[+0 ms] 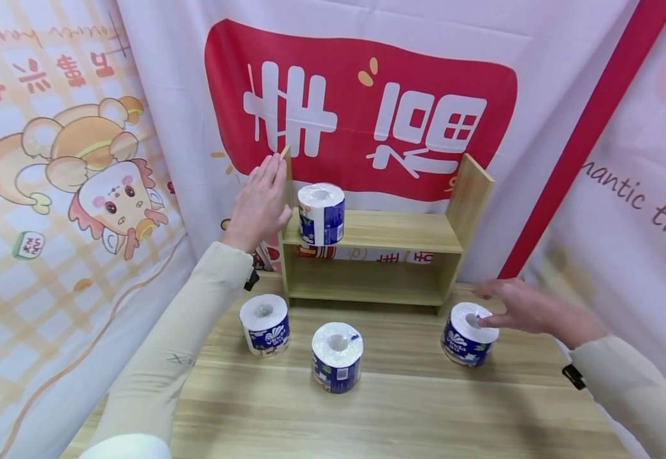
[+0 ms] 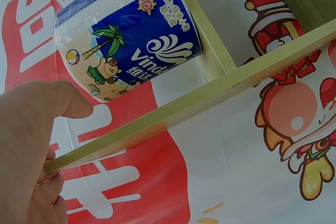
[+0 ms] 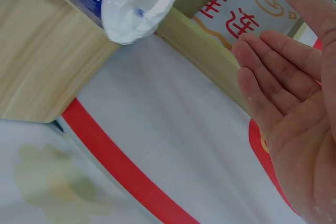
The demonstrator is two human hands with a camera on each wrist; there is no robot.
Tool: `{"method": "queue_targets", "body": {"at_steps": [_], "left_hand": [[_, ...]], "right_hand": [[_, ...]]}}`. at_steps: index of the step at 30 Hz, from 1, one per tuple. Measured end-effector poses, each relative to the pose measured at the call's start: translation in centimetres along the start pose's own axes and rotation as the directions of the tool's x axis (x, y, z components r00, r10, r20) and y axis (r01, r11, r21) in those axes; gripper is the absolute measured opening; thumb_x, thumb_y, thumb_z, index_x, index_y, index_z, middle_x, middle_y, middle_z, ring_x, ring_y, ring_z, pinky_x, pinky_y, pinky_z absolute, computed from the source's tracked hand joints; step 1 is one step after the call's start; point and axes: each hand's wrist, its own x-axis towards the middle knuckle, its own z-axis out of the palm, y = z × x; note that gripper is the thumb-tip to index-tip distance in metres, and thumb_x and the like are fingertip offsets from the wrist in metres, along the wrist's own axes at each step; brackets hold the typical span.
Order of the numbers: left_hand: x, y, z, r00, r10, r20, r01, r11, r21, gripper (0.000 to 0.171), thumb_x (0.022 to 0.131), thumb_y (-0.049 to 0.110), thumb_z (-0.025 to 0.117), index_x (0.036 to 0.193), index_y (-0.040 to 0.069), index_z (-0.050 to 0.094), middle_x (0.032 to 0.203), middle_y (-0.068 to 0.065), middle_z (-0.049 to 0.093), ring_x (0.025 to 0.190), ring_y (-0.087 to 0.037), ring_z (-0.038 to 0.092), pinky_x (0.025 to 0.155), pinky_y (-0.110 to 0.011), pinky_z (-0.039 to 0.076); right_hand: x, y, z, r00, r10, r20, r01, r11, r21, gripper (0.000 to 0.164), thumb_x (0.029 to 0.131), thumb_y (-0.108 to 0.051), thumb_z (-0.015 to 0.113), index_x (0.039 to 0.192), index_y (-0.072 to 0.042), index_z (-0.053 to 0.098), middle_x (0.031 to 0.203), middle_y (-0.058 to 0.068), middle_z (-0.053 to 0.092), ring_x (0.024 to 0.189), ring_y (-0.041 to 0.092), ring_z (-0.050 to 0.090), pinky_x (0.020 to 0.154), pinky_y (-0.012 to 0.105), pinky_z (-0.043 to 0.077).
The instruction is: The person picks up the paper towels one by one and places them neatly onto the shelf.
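My left hand (image 1: 259, 203) is at the top of the wooden shelf's left side panel (image 2: 152, 114), its fingers on the outer side and its thumb on the inner side. Just beside the thumb, a wrapped toilet paper roll (image 1: 322, 215) with a blue Vinda label stands upright on the upper shelf board. My right hand (image 1: 530, 311), fingers extended, hovers by another toilet paper roll (image 1: 462, 344) on the table at the right. In the right wrist view the palm is bare, and that roll (image 3: 118, 19) lies apart from the fingers.
Two more toilet paper rolls stand upright on the wooden table (image 1: 401, 408): one roll (image 1: 266, 335) at the shelf's left front, another roll (image 1: 337, 366) near the middle. The two-tier shelf (image 1: 401, 231) stands against a printed cloth backdrop (image 1: 355, 57), with cloth walls on both sides.
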Motion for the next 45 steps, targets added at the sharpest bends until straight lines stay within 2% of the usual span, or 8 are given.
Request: {"method": "queue_targets", "body": {"at_steps": [8, 15, 22, 31, 35, 39, 45], "left_hand": [[-0.2, 0.1, 0.1, 1.0, -0.013, 0.018, 0.013, 1.0, -0.006, 0.094, 0.097, 0.031, 0.069, 0.17, 0.006, 0.015, 0.178, -0.014, 0.016, 0.166, -0.033, 0.016, 0.134, -0.045, 0.02], [-0.1, 0.1, 0.0, 1.0, -0.015, 0.007, 0.015, 1.0, -0.006, 0.095, 0.096, 0.031, 0.07, 0.169, 0.005, 0.016, 0.178, -0.015, 0.017, 0.166, -0.033, 0.017, 0.135, -0.045, 0.02], [0.0, 0.0, -0.2, 1.0, -0.008, -0.006, 0.008, 1.0, -0.004, 0.095, 0.096, 0.03, 0.07, 0.169, 0.004, 0.016, 0.178, -0.015, 0.018, 0.166, -0.034, 0.018, 0.134, -0.045, 0.021], [0.0, 0.1, -0.3, 1.0, -0.012, 0.003, 0.012, 1.0, 0.001, 0.094, 0.096, 0.031, 0.07, 0.169, 0.004, 0.016, 0.178, -0.015, 0.017, 0.166, -0.033, 0.017, 0.134, -0.045, 0.021], [-0.1, 0.1, -0.3, 1.0, -0.012, 0.009, 0.012, 1.0, 0.004, 0.095, 0.096, 0.03, 0.07, 0.169, 0.004, 0.015, 0.178, -0.016, 0.018, 0.166, -0.034, 0.017, 0.135, -0.045, 0.021], [-0.2, 0.1, -0.1, 1.0, -0.011, 0.005, 0.011, 1.0, 0.002, 0.097, 0.095, 0.029, 0.072, 0.169, 0.004, 0.016, 0.177, -0.016, 0.019, 0.166, -0.033, 0.017, 0.135, -0.045, 0.021], [-0.1, 0.2, 0.0, 1.0, -0.011, 0.001, 0.011, 1.0, 0.001, 0.097, 0.094, 0.03, 0.073, 0.169, 0.005, 0.016, 0.178, -0.015, 0.016, 0.166, -0.033, 0.017, 0.135, -0.045, 0.02]], "right_hand": [[-0.5, 0.7, 1.8, 1.0, 0.017, 0.018, -0.018, 0.999, 0.029, 0.057, 0.086, -0.035, 0.087, 0.128, 0.001, 0.071, 0.123, 0.018, 0.075, 0.112, 0.037, 0.073, 0.093, 0.055, 0.063], [-0.4, 1.8, 3.1, 0.996, -0.083, -0.042, 0.081, 0.996, -0.039, 0.052, 0.083, -0.032, 0.09, 0.119, 0.004, 0.075, 0.115, 0.017, 0.078, 0.101, 0.031, 0.075, 0.087, 0.051, 0.064], [-0.6, 2.2, 3.8, 0.992, -0.112, -0.066, 0.106, 0.991, -0.084, 0.05, 0.081, -0.03, 0.091, 0.116, 0.003, 0.076, 0.111, 0.016, 0.079, 0.093, 0.028, 0.076, 0.081, 0.045, 0.065], [-0.5, 2.6, 4.5, 0.987, -0.148, -0.065, 0.143, 0.986, -0.083, 0.049, 0.079, -0.028, 0.092, 0.113, 0.003, 0.076, 0.108, 0.017, 0.078, 0.093, 0.031, 0.075, 0.081, 0.047, 0.064], [-0.3, 2.5, 5.0, 0.993, -0.117, -0.018, 0.116, 0.992, -0.057, 0.049, 0.08, -0.028, 0.092, 0.115, 0.003, 0.076, 0.11, 0.017, 0.078, 0.097, 0.032, 0.075, 0.085, 0.049, 0.064], [-0.1, 2.2, 5.2, 0.998, -0.045, 0.047, 0.046, 0.999, -0.024, 0.051, 0.083, -0.028, 0.09, 0.119, 0.004, 0.074, 0.115, 0.018, 0.077, 0.104, 0.035, 0.074, 0.09, 0.054, 0.063], [0.1, 2.0, 5.2, 0.998, -0.014, 0.068, 0.014, 1.0, -0.01, 0.053, 0.083, -0.026, 0.09, 0.121, 0.006, 0.072, 0.115, 0.019, 0.077, 0.104, 0.035, 0.074, 0.091, 0.055, 0.062]]}}
